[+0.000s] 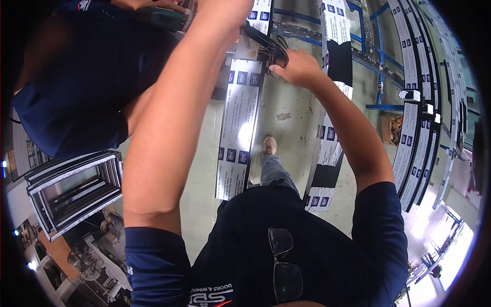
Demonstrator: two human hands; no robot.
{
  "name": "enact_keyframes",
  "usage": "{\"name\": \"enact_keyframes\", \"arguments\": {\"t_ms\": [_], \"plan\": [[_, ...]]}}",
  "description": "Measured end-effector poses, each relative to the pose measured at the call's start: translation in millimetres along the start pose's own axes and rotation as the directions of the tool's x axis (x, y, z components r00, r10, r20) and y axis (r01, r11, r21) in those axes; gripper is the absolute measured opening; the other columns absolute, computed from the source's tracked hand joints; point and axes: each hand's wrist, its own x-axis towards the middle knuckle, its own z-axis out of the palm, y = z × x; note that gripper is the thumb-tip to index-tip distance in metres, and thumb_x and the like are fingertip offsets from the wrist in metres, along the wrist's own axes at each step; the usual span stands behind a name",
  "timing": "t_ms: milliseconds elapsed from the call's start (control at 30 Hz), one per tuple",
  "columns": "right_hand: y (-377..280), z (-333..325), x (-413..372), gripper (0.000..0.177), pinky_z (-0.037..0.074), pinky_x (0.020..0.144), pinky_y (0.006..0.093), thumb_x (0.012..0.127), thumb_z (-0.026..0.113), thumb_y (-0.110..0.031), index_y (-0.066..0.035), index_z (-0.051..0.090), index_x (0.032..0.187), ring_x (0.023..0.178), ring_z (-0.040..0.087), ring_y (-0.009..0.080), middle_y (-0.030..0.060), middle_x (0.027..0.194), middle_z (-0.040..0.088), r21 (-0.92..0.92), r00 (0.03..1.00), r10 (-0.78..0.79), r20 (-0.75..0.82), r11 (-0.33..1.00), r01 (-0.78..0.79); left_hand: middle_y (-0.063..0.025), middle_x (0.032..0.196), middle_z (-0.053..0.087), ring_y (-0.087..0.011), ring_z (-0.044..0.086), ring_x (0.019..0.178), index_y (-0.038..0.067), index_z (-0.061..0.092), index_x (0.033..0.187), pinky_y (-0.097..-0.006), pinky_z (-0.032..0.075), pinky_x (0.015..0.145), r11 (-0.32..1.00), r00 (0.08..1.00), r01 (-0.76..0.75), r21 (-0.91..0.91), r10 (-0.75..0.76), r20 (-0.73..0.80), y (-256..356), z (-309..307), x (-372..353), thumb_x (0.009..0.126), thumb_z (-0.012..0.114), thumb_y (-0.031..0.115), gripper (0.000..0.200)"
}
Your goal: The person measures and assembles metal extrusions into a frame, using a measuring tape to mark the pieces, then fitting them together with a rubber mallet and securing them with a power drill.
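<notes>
My right hand (295, 67) is closed round the lower end of a black curved-handled tool (265, 42), with the thumb pointing toward a small metal loop under the handle. I cannot tell the tool's exact kind. Its upper end lies beside my left wrist. The left forearm (169, 117) stretches up across the view, and the left hand is cut off by the top edge. Below the tool runs a long metal profile (238, 110) wrapped in printed white protective film, lying lengthwise toward my body.
At upper left a co-worker in a dark shirt (92, 77) leans in, a hand near a teal power tool (166, 19). A second film-wrapped profile (333, 102) lies to the right, before blue racks (383, 107) of profiles. Stacked frames (76, 192) stand at left.
</notes>
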Motion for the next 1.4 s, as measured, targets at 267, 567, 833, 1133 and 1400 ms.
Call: {"name": "enact_keyframes", "arguments": {"t_ms": [267,567,833,1133,1400], "plan": [[6,9,7,0.038,0.05,0.095,0.0474,0.091,0.063,-0.046,-0.009,0.073,0.098,0.113,0.057,0.0355,0.0101,0.104,0.071,0.022,1.0,0.006,0.0,1.0,-0.006,-0.0065,0.079,0.064,-0.0175,0.055,0.068,-0.002,0.066,0.084,-0.034,0.041,0.062,0.983,0.996,0.085,0.163,-0.089,0.015,4,-15,10,0.09,0.053,0.017,0.024],[5,5,5,0.037,0.049,0.097,0.0465,0.091,0.063,-0.045,-0.011,0.071,0.105,0.115,0.057,0.034,0.009,0.108,0.071,0.026,0.999,0.022,0.026,0.999,-0.023,-0.0068,0.084,0.062,-0.0191,0.056,0.076,0.001,0.066,0.088,-0.0354,0.042,0.068,0.89,0.652,0.446,-0.093,-0.252,0.715,29,-40,18,0.091,0.06,0.015,0.016],[2,0,2,0.038,0.049,0.098,0.0461,0.09,0.063,-0.045,-0.011,0.071,0.105,0.116,0.057,0.0346,0.0094,0.11,0.07,0.013,0.999,0.03,0.018,0.999,-0.031,-0.0108,0.088,0.061,-0.0224,0.055,0.087,0.002,0.064,0.086,-0.0418,0.04,0.081,0.885,0.927,0.329,0.331,-0.37,0.068,48,-6,-2,0.09,0.064,0.018,0.016],[0,-3,2,0.037,0.05,0.098,0.0454,0.091,0.064,-0.044,-0.012,0.07,0.108,0.118,0.056,0.0327,0.0078,0.112,0.07,0.025,0.996,0.063,0.056,0.998,-0.065,-0.01,0.084,0.062,-0.0226,0.054,0.079,0.0,0.069,0.086,-0.0372,0.041,0.069,0.87,0.921,0.357,0.34,-0.388,0.025,45,-4,4,0.085,0.063,0.01,0.011],[-4,-7,-2,0.035,0.05,0.098,0.0451,0.091,0.064,-0.044,-0.013,0.07,0.108,0.121,0.055,0.0301,0.0056,0.112,0.069,0.042,0.991,0.11,0.081,0.993,-0.114,-0.0153,0.108,0.072,-0.0261,0.068,0.104,-0.007,0.071,0.101,-0.0339,0.054,0.091,0.877,0.563,-0.442,0.19,0.106,0.82,19,-66,52,0.079,0.064,-0.006,0.022]]}}
